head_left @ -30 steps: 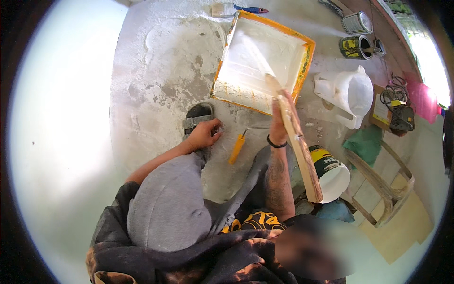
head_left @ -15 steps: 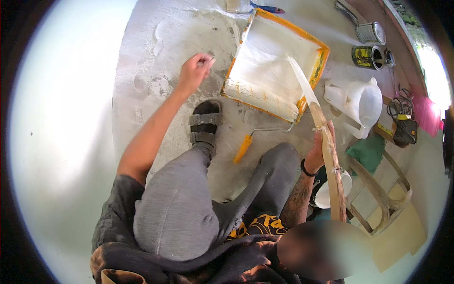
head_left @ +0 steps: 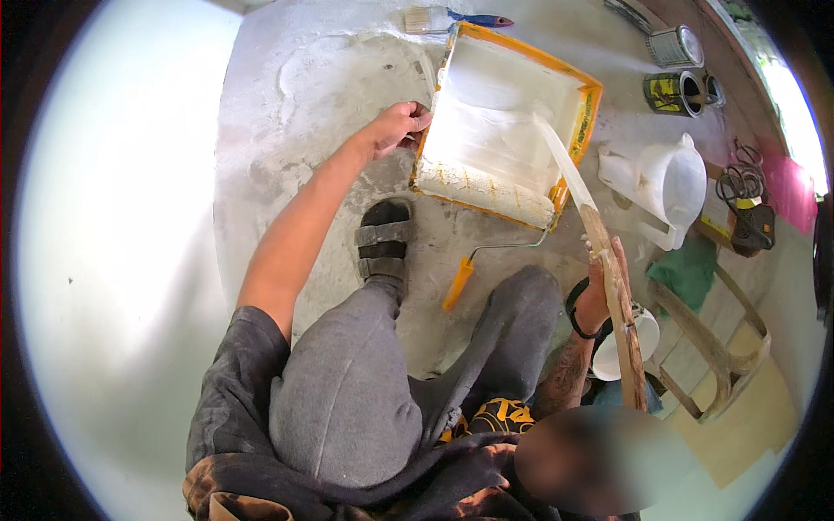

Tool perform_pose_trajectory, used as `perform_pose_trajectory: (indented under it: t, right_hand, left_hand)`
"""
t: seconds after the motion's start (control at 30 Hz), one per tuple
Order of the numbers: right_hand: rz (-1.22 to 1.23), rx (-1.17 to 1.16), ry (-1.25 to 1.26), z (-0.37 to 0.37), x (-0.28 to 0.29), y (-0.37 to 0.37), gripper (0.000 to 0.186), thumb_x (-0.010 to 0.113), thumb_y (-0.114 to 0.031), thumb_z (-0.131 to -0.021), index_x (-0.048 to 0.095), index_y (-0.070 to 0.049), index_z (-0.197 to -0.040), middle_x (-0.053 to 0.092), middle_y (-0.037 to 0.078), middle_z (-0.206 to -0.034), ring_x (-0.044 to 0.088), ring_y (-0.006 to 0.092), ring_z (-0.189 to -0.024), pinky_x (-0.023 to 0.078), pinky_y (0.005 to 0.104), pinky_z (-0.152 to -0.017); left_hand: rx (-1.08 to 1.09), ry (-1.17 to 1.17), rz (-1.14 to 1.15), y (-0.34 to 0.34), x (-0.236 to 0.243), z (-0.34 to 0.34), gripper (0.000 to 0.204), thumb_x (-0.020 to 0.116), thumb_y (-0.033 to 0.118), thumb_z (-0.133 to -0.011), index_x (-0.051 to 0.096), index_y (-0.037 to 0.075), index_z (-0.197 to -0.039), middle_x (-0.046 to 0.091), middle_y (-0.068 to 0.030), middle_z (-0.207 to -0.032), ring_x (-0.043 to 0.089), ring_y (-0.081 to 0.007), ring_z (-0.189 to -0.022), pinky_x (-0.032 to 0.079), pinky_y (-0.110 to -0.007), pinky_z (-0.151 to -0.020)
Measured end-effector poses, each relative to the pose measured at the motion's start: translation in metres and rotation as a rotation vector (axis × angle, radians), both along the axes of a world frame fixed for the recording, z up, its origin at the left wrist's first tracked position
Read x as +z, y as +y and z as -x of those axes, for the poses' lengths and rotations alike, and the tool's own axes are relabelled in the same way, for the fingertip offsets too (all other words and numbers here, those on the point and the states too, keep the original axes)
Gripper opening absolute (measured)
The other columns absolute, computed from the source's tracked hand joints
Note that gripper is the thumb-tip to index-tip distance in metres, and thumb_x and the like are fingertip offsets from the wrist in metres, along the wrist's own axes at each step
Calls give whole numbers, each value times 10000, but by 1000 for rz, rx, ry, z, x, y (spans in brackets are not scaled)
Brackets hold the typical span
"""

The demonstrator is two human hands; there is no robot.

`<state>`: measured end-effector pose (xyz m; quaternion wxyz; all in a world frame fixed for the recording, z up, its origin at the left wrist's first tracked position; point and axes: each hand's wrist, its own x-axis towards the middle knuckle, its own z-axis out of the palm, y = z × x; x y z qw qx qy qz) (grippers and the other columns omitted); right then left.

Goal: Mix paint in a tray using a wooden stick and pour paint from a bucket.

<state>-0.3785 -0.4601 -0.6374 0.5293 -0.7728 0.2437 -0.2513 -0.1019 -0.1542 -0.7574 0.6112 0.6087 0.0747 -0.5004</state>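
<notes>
My left hand (head_left: 400,130) is closed on the left edge of an orange-rimmed paint tray (head_left: 595,104) coated with white paint. A roller (head_left: 486,187) lies across the tray's near end, its yellow handle (head_left: 459,285) outside on the floor. My right hand (head_left: 599,282) grips a long wooden stick (head_left: 618,304); the stick's white-coated upper end reaches into the paint. A paintbrush (head_left: 473,20) with a blue handle lies beyond the tray, close to its far left corner. My sandalled left foot (head_left: 382,239) is just below the tray.
On the right stand cans (head_left: 669,94), a white jug (head_left: 679,187), a cord (head_left: 745,182) on a box, green cloth (head_left: 682,282), a white bucket (head_left: 630,347) and a worn frame (head_left: 721,365). A white wall (head_left: 122,243) runs along the left.
My left hand moved from beside my sandal up and forward onto the tray's edge. My right hand carried the stick rightward and nearer my body, its tip still within the tray.
</notes>
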Motion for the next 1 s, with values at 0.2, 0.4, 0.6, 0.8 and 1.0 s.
perform_pose_trajectory:
  t: [0.2, 0.4, 0.6, 0.8, 1.0]
  right_hand:
    - [173, 308, 31, -45, 20, 66, 357, 735, -29, -786, 650, 41, -1126, 672, 170, -1093, 654, 258, -982, 519, 360, -883]
    - [180, 281, 16, -43, 9, 40, 337, 737, 3, -751, 672, 36, -1080, 684, 169, -1044, 662, 256, -960, 526, 348, -858]
    - [244, 155, 33, -45, 23, 28, 347, 727, -1, -749, 670, 47, -1088, 679, 164, -1070, 638, 267, -1033, 507, 356, -884]
    - [275, 398, -45, -92, 9, 74, 361, 741, -3, -728, 689, 17, -1085, 683, 162, -1030, 676, 252, -933, 530, 307, -819]
    - [357, 216, 65, -79, 19, 24, 355, 741, -8, -759, 674, 19, -1107, 691, 154, -1064, 667, 228, -943, 524, 301, -833]
  left_hand:
    - [70, -86, 61, 9, -13, 10, 180, 625, 239, -937, 539, 82, -955, 593, -6, -866, 555, -111, -750, 489, -295, -681]
    - [15, -114, 69, 19, -3, 21, 155, 621, 184, -933, 543, 51, -949, 591, -22, -840, 562, -117, -734, 504, -296, -669]
    - [-27, -202, 95, 8, 10, 23, 181, 630, 178, -923, 564, 18, -974, 601, -39, -845, 578, -124, -747, 517, -307, -667]
    - [-41, -232, 11, 14, 19, 23, 224, 649, 181, -911, 584, -13, -1004, 623, -55, -849, 609, -143, -722, 534, -297, -641]
    - [-58, -248, 32, 17, 12, 22, 188, 645, 170, -911, 578, 3, -967, 611, -43, -829, 593, -126, -706, 524, -289, -627]
